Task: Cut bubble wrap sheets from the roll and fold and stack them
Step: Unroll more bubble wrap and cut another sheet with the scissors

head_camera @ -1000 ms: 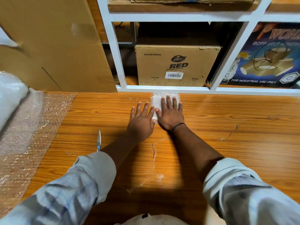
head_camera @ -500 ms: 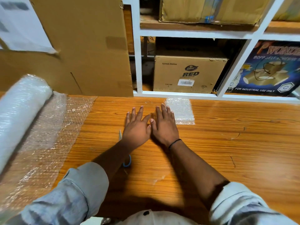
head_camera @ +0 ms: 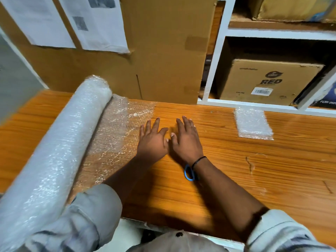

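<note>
Head view: leaving the folded sheet (head_camera: 252,124) well right of the fingers (head_camera: 156,122), bringing left hand (head_camera: 152,142) and right hand (head_camera: 187,140), spread and empty, to the loose end (head_camera: 112,139) of the roll (head_camera: 60,142); probably starting another sheet.

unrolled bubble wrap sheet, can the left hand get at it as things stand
Probably yes: the left hand lies open right at the free edge of the unrolled sheet, with nothing between them.
</note>
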